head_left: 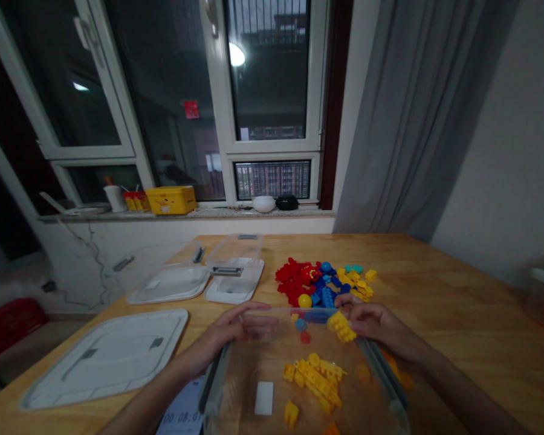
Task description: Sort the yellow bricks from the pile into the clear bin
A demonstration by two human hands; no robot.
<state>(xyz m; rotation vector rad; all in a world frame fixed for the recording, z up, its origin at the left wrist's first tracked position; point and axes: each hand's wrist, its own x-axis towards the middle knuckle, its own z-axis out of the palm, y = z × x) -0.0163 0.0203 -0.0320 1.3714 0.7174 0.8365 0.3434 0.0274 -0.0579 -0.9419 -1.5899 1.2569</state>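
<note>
A clear plastic box (pixel 240 380) with grey side clips stands at the near edge in front of me. My left hand (pixel 242 326) grips the box at its far left corner, its fingers wrapped over the rim. My right hand (pixel 367 320) is closed on a yellow building block (pixel 342 327) at the far right corner of the box. Inside lie several yellow building blocks (pixel 317 380) and a white label (pixel 263 398). Just beyond the far wall, a pile of red blocks (pixel 294 279), blue blocks (pixel 327 295) and loose yellow blocks (pixel 358 283) spreads over the table.
A large white lid (pixel 109 356) lies on the wooden table (pixel 457 314) at left. Behind it are two smaller clear boxes, one of them (pixel 238 248) resting on a white lid (pixel 236 289). A sheet or screen with digits (pixel 181 414) is partly under my left arm.
</note>
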